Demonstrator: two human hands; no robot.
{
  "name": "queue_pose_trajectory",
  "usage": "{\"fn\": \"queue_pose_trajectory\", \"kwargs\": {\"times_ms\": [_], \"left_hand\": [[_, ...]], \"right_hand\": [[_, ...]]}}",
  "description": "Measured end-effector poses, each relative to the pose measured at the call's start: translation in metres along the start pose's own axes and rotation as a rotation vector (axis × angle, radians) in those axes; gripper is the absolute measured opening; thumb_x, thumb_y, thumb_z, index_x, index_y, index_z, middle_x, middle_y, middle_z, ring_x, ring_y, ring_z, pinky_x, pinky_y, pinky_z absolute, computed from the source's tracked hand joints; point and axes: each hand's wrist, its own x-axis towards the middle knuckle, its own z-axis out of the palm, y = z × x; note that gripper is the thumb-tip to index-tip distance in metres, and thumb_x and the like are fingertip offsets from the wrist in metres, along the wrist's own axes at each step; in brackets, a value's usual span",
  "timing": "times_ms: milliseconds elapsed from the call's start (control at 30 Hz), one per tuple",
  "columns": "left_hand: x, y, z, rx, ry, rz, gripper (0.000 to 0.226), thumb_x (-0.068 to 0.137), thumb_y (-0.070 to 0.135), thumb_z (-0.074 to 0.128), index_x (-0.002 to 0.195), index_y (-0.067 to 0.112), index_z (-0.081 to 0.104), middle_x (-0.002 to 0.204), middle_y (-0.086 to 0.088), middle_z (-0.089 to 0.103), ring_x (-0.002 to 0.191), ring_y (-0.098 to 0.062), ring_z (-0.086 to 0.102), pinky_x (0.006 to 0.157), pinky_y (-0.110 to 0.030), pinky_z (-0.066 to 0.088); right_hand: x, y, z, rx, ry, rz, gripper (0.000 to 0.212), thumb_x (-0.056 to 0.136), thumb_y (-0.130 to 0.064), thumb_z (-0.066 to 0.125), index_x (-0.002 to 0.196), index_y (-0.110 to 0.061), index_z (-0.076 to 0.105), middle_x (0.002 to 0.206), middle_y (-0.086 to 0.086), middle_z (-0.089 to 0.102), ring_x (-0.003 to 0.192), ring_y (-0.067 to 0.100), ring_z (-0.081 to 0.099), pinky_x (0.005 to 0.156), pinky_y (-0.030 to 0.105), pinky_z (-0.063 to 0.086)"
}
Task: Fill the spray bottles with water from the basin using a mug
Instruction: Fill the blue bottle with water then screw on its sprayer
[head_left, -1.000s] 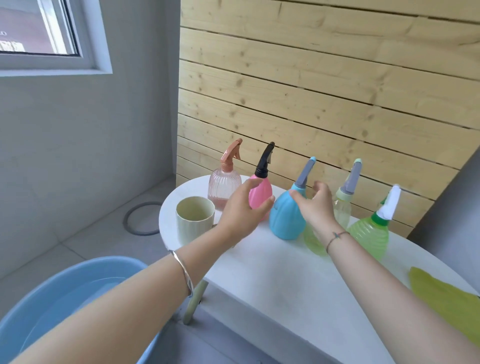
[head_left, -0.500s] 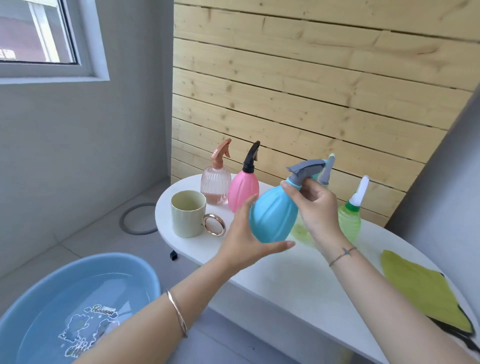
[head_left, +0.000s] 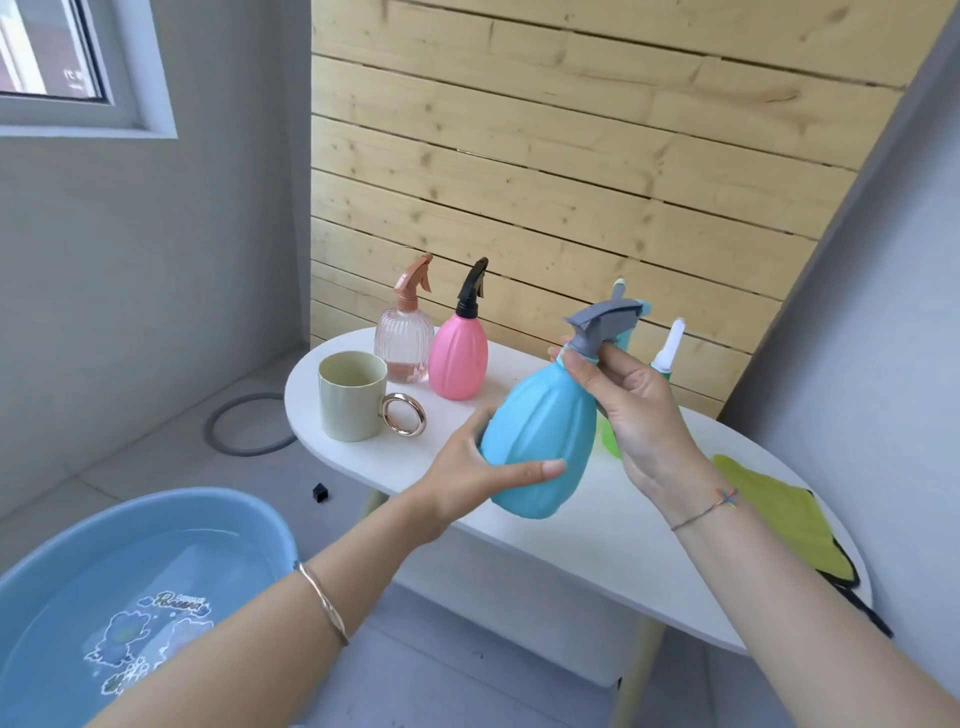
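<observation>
Bottle (head_left: 545, 431) gripped by left hand (head_left: 462, 470), right hand (head_left: 639, 415).

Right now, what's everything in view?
blue spray bottle: one, blue, grey head, held tilted above table
pink spray bottle: one, pink, black head, on table
ribbed spray bottle: one, clear pink, beside pink one
green spray bottles: two, partly hidden behind held bottle
mug: one, pale green, on table
basin: one, blue, water inside, floor
cloth: one, yellow-green, table's right end
hoop: one, grey, floor
hands: left hand holds blue bottle's body, right hand its neck
</observation>
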Motion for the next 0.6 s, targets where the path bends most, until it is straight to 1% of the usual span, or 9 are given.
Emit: {"fn": "queue_pose_trajectory", "kwargs": {"times_ms": [100,200,267,333,367,433,500,567,600], "left_hand": [[-0.004,-0.002,-0.003,-0.084,-0.199,-0.098,0.088,0.052,0.053,0.089,0.129,0.029,0.053,0.120,0.006,0.070,0.109,-0.013,0.067,0.085,-0.025,0.054],[-0.010,-0.002,-0.004,-0.190,-0.400,-0.226,0.092,0.044,0.067,0.087,0.122,0.025,0.058,0.112,0.008,0.073,0.104,-0.009,0.069,0.085,-0.024,0.054],[-0.008,-0.003,-0.003,-0.204,-0.369,-0.244,0.092,0.048,0.070,0.084,0.126,0.027,0.057,0.119,0.008,0.070,0.110,-0.008,0.066,0.091,-0.025,0.053],[-0.004,0.000,-0.001,-0.140,-0.205,-0.186,0.094,0.054,0.068,0.079,0.136,0.033,0.048,0.133,0.009,0.062,0.116,-0.008,0.063,0.092,-0.027,0.054],[-0.003,0.002,0.002,-0.093,-0.117,-0.137,0.094,0.055,0.065,0.079,0.137,0.037,0.043,0.136,0.010,0.056,0.115,-0.007,0.063,0.089,-0.026,0.055],[-0.003,0.004,0.008,-0.007,-0.013,-0.046,0.093,0.057,0.053,0.086,0.137,0.041,0.041,0.134,0.013,0.051,0.109,-0.004,0.064,0.077,-0.019,0.055],[-0.003,0.000,0.011,0.027,0.016,-0.024,0.088,0.057,0.046,0.091,0.132,0.039,0.045,0.128,0.010,0.055,0.103,-0.004,0.066,0.075,-0.019,0.055],[-0.004,-0.002,0.008,-0.081,-0.047,-0.075,0.082,0.058,0.055,0.084,0.130,0.036,0.049,0.130,0.003,0.062,0.107,-0.011,0.068,0.088,-0.031,0.057],[-0.004,-0.002,0.005,-0.165,-0.096,-0.130,0.075,0.064,0.060,0.077,0.130,0.034,0.051,0.130,0.001,0.064,0.110,-0.015,0.067,0.093,-0.036,0.055]], "right_hand": [[-0.001,-0.002,-0.006,0.038,-0.072,0.075,0.036,0.069,-0.029,0.070,0.101,-0.012,0.068,0.096,0.002,0.072,0.097,0.010,0.066,0.093,0.023,0.050],[-0.004,-0.002,-0.015,0.160,-0.183,0.165,0.047,0.063,-0.036,0.073,0.102,-0.011,0.067,0.095,0.002,0.072,0.094,0.012,0.067,0.087,0.025,0.053],[-0.004,0.000,-0.017,0.215,-0.150,0.148,0.051,0.059,-0.041,0.083,0.101,-0.014,0.069,0.099,0.003,0.071,0.096,0.014,0.066,0.087,0.027,0.053],[-0.002,0.003,-0.018,0.184,-0.024,0.079,0.056,0.052,-0.048,0.088,0.099,-0.019,0.073,0.103,0.001,0.071,0.103,0.016,0.064,0.097,0.032,0.049],[-0.002,0.004,-0.016,0.141,0.043,0.047,0.054,0.052,-0.050,0.087,0.096,-0.021,0.074,0.104,0.000,0.072,0.104,0.016,0.063,0.101,0.035,0.046],[-0.004,0.005,-0.011,0.083,0.106,0.023,0.037,0.059,-0.043,0.081,0.090,-0.023,0.075,0.102,-0.001,0.073,0.104,0.014,0.063,0.106,0.039,0.043],[-0.006,0.005,-0.006,0.061,0.103,0.025,0.030,0.066,-0.036,0.074,0.092,-0.022,0.073,0.103,-0.001,0.073,0.104,0.014,0.063,0.106,0.040,0.043],[-0.006,0.000,-0.005,0.073,0.070,0.042,0.032,0.068,-0.037,0.072,0.095,-0.020,0.072,0.102,-0.001,0.073,0.105,0.016,0.063,0.106,0.042,0.043],[-0.006,-0.002,-0.006,0.100,0.054,0.053,0.035,0.067,-0.039,0.073,0.095,-0.020,0.072,0.101,0.000,0.072,0.105,0.016,0.063,0.106,0.042,0.043]]}}
